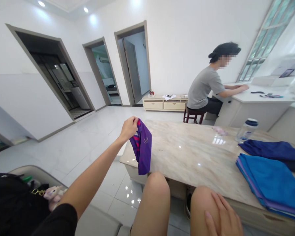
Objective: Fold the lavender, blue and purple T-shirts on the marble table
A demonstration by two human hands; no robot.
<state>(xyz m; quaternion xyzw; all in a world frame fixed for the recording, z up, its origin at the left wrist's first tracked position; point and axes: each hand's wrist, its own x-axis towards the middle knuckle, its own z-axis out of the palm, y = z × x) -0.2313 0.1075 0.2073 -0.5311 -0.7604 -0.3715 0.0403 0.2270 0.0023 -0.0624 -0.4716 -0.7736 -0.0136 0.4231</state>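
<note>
A purple garment (144, 147) with pink-red stripes and a small pale logo hangs from my left hand (129, 127). The fingers pinch it at the top, and its lower end hangs by the near left corner of the marble-topped table (186, 144). What kind of garment it is, I cannot tell. My right hand (223, 213) lies flat on my right knee, fingers stretched out and holding nothing. On the table's right side sits a stack of folded clothes (267, 178), bright blue on top with purple below. Behind that stack lies a dark blue garment (272, 149).
A clear bottle (245, 131) with a dark lid stands at the table's far right. Beyond, a person (205, 85) sits on a stool at a white desk (255, 98). Left of me, a black bag (12, 200) and plush toy (54, 195) rest on the sofa (98, 221).
</note>
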